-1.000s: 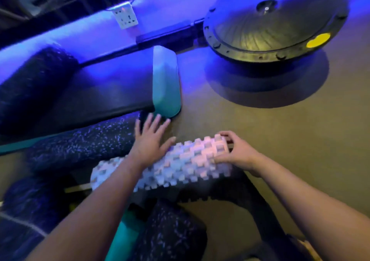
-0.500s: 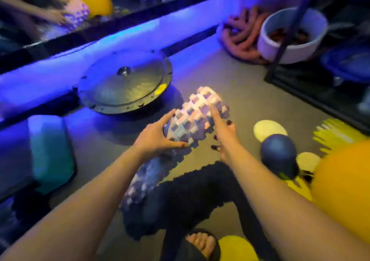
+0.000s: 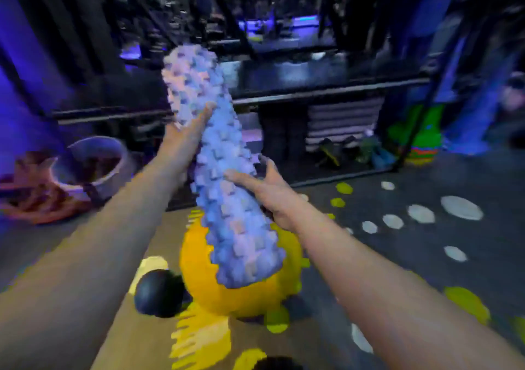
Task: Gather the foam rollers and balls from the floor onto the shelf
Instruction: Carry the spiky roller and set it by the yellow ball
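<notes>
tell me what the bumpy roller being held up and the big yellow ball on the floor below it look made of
Bumpy roller: likely foam with a matte finish; its blocky raised knobs show no shine. Big yellow ball: probably rubber or vinyl with a smooth, even skin, though blur leaves this open.

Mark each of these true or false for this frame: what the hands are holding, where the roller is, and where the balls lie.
1. Both hands hold the foam roller, the left hand higher up it than the right hand. True.
2. The foam roller lies flat on the shelf. False: it is held tilted in the air in front of the shelf, its far end raised.
3. A large yellow ball sits on the floor below the roller's near end. True.
4. The small dark ball is to the right of the yellow ball. False: it is on the yellow ball's left, close against it.
</notes>
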`<state>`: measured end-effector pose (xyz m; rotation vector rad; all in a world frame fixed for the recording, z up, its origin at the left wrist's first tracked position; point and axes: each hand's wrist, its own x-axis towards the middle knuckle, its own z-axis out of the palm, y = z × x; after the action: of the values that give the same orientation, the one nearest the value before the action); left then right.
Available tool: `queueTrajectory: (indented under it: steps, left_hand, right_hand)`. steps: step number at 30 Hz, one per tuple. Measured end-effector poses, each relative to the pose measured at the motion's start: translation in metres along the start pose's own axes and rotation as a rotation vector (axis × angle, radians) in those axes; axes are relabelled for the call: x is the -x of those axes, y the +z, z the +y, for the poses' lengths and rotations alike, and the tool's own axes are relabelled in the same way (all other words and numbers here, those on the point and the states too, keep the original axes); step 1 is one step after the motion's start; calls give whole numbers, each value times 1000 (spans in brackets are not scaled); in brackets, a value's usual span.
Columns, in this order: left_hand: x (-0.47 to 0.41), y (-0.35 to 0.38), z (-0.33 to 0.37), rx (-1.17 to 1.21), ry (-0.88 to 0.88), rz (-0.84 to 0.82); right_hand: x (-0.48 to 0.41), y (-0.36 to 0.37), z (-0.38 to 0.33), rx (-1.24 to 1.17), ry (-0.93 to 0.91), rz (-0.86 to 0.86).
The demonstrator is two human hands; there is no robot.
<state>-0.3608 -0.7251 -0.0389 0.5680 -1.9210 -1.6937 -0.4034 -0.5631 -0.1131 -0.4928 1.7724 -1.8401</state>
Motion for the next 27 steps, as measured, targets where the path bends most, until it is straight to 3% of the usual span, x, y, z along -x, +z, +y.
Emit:
queueTrajectory:
  steps: [2,4,6,9,13,14,16,18,23,25,27]
  left_hand:
    - [14,80,-12,78,-47,-182]
    - [25,151,-42,-91,-19,-308]
    - [47,204,-76,-463,150,-430]
    - [89,244,-135,-1032,468,-710]
    - [95,220,-233,-1714,388,-1063]
    - [94,206,-254,-1801,480,-1119]
    - [89,190,-278,-1780,677,-1160]
    - [84,196,-297,-1615,825,-1068]
    - [101,225,-341,-1366,944,-1025]
    - [93,237,-351,-1281,926,-996]
    - [75,245,-360,-1207,888,-926]
  right_hand:
    - [19,-72,6,15,-10,202]
    - [44,-135,15,92,-38,376]
    - [66,-189,33,195,-47,558]
    - [98,-251,74,496,118,765]
    - [140,-291,139,818,512,784]
    - [149,-295,158,869,598,755]
    - [159,-299,198,953,729,703]
    - [154,-299,228,1033,786,672]
    - [89,-294,275,997,720,620]
    - [54,-286,301,926,691,586]
    - [31,-263,331,1030,683,622]
